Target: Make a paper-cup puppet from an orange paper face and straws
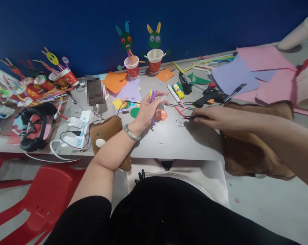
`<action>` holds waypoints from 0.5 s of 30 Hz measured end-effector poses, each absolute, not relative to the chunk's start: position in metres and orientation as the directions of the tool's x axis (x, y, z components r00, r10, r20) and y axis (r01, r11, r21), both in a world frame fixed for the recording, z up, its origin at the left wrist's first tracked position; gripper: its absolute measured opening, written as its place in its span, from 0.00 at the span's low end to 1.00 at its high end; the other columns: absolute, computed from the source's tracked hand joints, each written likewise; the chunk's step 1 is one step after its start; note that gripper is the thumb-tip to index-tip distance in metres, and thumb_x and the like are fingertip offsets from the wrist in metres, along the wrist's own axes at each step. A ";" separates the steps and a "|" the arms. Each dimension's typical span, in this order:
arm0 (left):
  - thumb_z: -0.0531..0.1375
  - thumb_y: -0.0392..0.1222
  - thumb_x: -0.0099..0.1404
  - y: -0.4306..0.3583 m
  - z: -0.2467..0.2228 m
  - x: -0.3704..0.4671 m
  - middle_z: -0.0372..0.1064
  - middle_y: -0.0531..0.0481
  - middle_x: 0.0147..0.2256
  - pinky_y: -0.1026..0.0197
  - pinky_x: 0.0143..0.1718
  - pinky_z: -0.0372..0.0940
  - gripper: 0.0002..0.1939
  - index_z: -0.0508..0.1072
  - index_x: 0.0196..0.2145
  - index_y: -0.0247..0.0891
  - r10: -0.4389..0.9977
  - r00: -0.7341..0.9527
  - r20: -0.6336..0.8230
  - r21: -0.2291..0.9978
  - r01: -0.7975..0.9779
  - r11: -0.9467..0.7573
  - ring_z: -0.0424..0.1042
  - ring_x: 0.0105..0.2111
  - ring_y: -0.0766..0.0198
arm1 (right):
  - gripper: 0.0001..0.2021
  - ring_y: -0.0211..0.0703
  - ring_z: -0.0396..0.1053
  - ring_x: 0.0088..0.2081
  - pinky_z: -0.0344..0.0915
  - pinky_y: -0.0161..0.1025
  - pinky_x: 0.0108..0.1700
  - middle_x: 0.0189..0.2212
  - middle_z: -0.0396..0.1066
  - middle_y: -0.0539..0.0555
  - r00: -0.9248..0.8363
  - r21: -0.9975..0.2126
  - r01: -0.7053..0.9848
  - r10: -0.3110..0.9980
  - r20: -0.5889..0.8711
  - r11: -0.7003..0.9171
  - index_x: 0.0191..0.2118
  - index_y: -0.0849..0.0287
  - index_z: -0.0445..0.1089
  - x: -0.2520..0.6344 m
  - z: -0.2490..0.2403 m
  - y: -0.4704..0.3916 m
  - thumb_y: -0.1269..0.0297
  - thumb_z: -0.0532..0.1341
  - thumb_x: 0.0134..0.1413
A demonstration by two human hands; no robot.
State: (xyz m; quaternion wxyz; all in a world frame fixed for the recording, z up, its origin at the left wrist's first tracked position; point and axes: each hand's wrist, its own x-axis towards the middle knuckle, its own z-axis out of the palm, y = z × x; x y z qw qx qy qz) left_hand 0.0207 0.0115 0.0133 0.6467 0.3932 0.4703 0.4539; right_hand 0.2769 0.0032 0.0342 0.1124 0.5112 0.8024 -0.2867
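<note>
My left hand [146, 110] is closed around several purple strips [153, 97], which stick out above and below the fingers. A clear, shiny plastic piece [162, 102] shows at its fingertips; its kind is unclear. Just under those fingertips is an orange paper face [162, 116]. To the right, my right hand [207, 117] reaches low over the table, its fingers together at the dark end of a slim red-and-black tool [185, 116]. The fingertips partly hide that tool. Small clear scraps [179, 123] lie between the two hands.
Behind stand two paper cups [132, 68] with green paper figures. A glue stick [178, 91], a white marker [173, 92] and a black glue gun [207, 97] lie near my right hand. Left are a power strip [84, 127] and a black headset [35, 127]. Brown pads [250, 149] overhang the table edge.
</note>
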 end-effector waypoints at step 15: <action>0.62 0.31 0.72 0.012 0.009 0.021 0.79 0.54 0.29 0.68 0.19 0.48 0.07 0.76 0.46 0.37 0.962 0.144 -0.230 0.925 -0.274 0.262 0.52 0.15 0.80 | 0.26 0.45 0.71 0.28 0.66 0.42 0.35 0.26 0.75 0.53 -0.402 -0.783 0.620 0.880 -0.253 0.058 0.35 0.54 0.73 0.265 -0.018 -0.013 0.33 0.62 0.63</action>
